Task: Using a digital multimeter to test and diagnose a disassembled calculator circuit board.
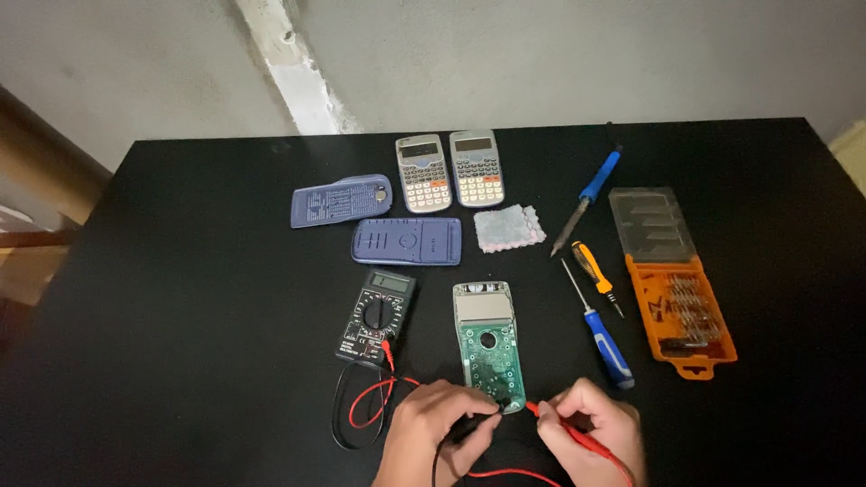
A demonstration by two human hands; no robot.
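A green calculator circuit board (487, 341) lies face up on the black table (180, 271). My left hand (433, 433) grips a black test probe (469, 424) whose tip touches the board's near end. Just right of that end, a red test probe (564, 428) is pinched in my right hand (591, 431), its tip pointing at the board's lower corner. Red and black leads (361, 410) run from the probes to a black multimeter (377, 316) left of the board.
Two grey calculators (451, 169) stand at the back, with two blue calculator covers (406, 242), (341, 200) and a small cloth (510, 227) nearby. A blue soldering iron (588, 197), two screwdrivers (600, 329) and an orange bit case (677, 289) lie to the right.
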